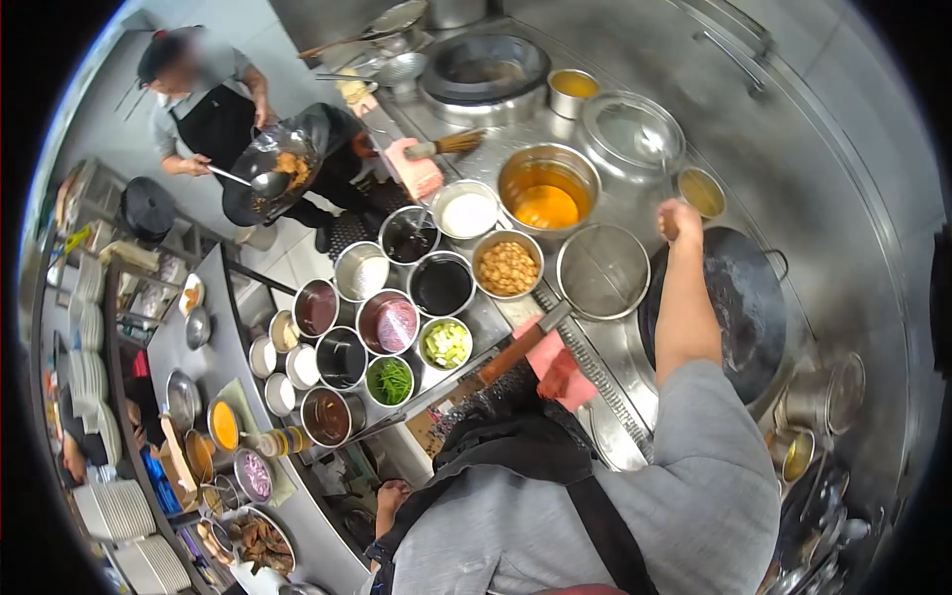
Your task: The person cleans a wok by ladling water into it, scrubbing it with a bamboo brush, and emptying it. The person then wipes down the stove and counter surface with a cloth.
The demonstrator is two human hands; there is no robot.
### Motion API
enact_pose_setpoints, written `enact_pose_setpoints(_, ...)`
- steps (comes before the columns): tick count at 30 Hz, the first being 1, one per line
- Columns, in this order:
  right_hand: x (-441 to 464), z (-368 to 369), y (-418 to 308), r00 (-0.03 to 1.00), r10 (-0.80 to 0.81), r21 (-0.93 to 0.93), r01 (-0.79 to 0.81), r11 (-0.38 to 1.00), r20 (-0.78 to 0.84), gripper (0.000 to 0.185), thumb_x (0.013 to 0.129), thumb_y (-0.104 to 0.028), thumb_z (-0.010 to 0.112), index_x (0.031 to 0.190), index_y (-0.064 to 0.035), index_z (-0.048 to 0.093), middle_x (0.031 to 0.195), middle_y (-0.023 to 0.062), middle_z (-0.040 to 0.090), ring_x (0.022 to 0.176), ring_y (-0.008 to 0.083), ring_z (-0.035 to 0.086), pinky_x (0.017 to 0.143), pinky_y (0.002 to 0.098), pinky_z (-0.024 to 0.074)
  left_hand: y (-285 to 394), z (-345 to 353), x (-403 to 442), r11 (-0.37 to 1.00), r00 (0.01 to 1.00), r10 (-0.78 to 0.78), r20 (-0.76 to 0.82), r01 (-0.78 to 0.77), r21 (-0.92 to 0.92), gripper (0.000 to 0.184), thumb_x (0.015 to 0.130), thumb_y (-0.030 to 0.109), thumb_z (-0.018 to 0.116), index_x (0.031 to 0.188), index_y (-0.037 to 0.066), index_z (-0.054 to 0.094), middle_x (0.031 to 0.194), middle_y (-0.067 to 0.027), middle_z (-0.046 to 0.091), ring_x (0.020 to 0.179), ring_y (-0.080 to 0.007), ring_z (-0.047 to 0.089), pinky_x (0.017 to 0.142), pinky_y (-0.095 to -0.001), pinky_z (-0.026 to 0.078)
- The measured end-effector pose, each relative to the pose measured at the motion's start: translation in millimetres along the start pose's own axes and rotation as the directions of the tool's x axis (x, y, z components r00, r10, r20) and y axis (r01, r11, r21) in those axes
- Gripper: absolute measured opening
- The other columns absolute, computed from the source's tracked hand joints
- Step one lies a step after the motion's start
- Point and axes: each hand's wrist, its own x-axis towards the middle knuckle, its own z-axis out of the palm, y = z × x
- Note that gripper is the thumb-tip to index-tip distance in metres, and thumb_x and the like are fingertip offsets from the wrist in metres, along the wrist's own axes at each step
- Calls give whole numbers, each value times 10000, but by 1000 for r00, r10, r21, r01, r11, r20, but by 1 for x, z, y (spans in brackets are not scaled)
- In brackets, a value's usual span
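The right hand [679, 221] grips one slender metal ladle [665, 167] at its 11 o'clock, over one round basin [607, 159]; one blackened wok [746, 297] lies at 5 o'clock. Left hand's [393, 498] grip unclear.

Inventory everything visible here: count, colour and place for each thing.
Big pot: one, silver, upper centre
Strainer: one, grey, below big pot
Wok: one, black, right of strainer
Ladle: one, silver, right of big pot
Food pots: over ten, silver, centre-left
Brush: one, tan, upper centre
Cloths: at least two, pink, centre
Plates: several stacks, white, far left
Bowls: several, mostly silver, lower left
Co-worker: one, black apron, upper left, holding dark pan
Left hand: one, bare, lower centre-left
Right hand: one, bare, closed on ladle
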Motion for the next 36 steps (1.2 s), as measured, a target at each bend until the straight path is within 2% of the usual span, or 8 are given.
enact_pose_setpoints(6,-47,-7,7,982,-182,620,179,764,-59,105,753,-107,611,749,-22,548,663,112,585,486,202,527,389,279,412,-4,6,-11,514,874,-451,182,420,-748,139,781,-35,538,891,-67,617,827,-135,633,828,-232,635,703,-368,544)
enact_pose_setpoints(11,-134,-84,15,952,-294,638,174,750,87,212,785,-125,620,913,41,589,807,108,614,544,137,502,416,218,386,-38,14,-11,774,844,536,-17,-483,409,178,799,187,532,818,85,676,673,-56,613,677,-216,635,564,-368,497)
enact_pose_setpoints(13,-178,-117,28,946,-317,593,214,776,73,241,807,-143,607,959,42,583,825,89,606,548,104,466,417,204,349,-35,7,-6,451,717,-522,462,691,-565,159,760,195,555,819,93,663,730,-88,638,656,-260,631,541,-396,490)
enact_pose_setpoints(15,-207,-166,51,943,-316,583,199,787,105,321,833,-160,586,1077,44,544,885,84,580,550,95,468,393,197,342,-46,3,19,768,848,-392,358,515,-381,143,783,197,541,835,101,634,755,-62,628,650,-226,616,525,-382,484)
enact_pose_setpoints(18,-281,-181,66,954,-292,427,294,855,-71,270,825,-149,578,1027,30,563,851,83,573,527,117,500,378,206,401,-82,0,76,974,903,26,428,-119,192,120,817,200,519,859,112,589,792,-24,614,640,-176,593,502,-361,475)
enact_pose_setpoints(19,-300,-188,76,959,-251,362,283,888,-135,279,810,-164,593,1018,19,567,838,81,580,512,121,498,369,213,402,-42,-17,67,796,846,-348,404,494,-349,176,845,214,493,941,136,618,806,-8,625,646,-141,595,520,-346,485)
enact_pose_setpoints(29,-409,-195,125,882,-86,-208,-14,978,-464,306,735,-108,580,1017,9,577,665,45,564,484,132,520,393,249,382,68,-50,113,836,898,-255,358,391,-385,183,763,115,550,923,92,637,725,-13,614,566,-127,575,458,-305,450)
enact_pose_setpoints(36,-421,-183,214,828,-507,-965,-147,216,-239,543,777,-67,560,1297,11,428,829,256,626,762,415,619,695,480,494,8,-54,81,840,898,-221,380,373,-395,201,820,144,481,949,89,626,789,-42,624,566,-150,570,441,-307,434)
